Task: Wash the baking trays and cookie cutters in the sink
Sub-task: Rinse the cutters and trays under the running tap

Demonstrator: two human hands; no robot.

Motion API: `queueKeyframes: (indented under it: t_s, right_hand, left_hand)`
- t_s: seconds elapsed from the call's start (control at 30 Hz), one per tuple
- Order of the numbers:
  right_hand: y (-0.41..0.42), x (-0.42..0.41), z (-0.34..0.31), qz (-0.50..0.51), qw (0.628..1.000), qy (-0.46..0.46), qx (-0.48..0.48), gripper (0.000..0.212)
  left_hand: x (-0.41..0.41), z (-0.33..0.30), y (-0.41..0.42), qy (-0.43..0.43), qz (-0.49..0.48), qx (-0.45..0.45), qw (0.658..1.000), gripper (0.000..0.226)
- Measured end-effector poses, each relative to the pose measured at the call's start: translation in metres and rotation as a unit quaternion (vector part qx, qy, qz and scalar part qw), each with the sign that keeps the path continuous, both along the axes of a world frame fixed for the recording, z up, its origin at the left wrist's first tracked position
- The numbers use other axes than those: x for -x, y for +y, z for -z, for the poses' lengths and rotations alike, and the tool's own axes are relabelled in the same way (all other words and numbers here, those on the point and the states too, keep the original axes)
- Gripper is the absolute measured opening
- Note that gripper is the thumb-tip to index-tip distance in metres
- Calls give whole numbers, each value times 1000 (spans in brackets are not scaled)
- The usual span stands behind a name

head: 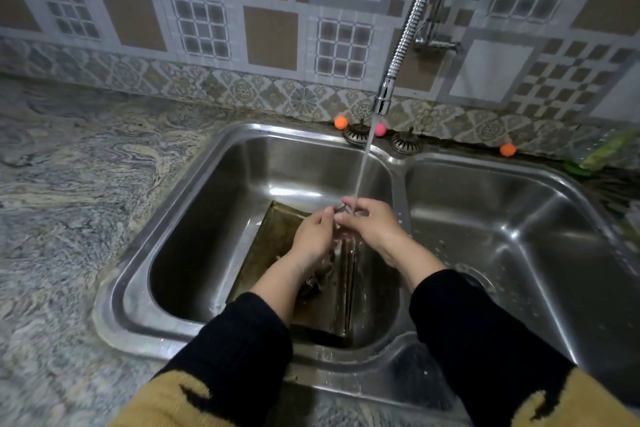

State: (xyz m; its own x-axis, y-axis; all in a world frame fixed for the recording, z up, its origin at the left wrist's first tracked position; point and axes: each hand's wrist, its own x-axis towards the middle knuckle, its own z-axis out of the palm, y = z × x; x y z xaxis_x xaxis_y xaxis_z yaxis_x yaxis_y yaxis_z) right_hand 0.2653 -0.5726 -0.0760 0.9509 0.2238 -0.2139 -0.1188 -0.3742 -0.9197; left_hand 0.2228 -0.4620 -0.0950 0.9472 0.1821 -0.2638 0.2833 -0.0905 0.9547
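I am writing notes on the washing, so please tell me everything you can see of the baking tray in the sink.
The baking tray is a dark, brownish rectangular metal tray with raised edges. It looks wet and stained. It lies tilted in the left basin of the steel sink, one corner pointing toward the back wall. Both forearms cross above it and hide its middle. Small dark pieces lie on it; I cannot tell what they are.

A home kitchen; double steel sink (398, 163), patterned wall tiles (270, 35), marbled stone counter (69, 184), flexible tap (405, 45)
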Motion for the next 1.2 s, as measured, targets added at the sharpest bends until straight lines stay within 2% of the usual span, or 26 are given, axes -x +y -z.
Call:
queueKeyframes:
  t_s: [0.1,0.2,0.3,0.4,0.57,0.77,1.03,1.1,1.2]
  right_hand:
    - [-1,-2,3,39,999,-38,-2,37]
    - [-4,1,2,48,998,-23,-16,32]
    - [-11,4,3,41,999,-15,-29,33]
    - [-17,9,5,26,999,-28,-4,35]
    - [-16,12,8,26,999,-27,8,38]
    - [-16,6,9,15,1000,-9,16,37]
    - [-14,8,9,31,992,55,-109,25]
    - [-14,6,8,37,989,73,-124,29]
    - [-14,6,5,11,987,119,-108,46]
  left_hand:
    - [-5,-1,-11,21,-8,61,998,36]
    - [-6,6,-20,54,-19,114,992,56]
    - [-3,9,-23,48,-37,146,987,32]
    - [-2,9,-23,70,-54,197,977,29]
    - [-2,4,-24,76,-83,197,974,26]
    - [-4,-2,-24,41,-103,170,979,27]
    - [0,-6,-21,-11,-122,172,978,12]
    - [-1,-5,-20,-19,-115,174,978,18]
    - [-1,-4,-17,-8,-99,203,974,41]
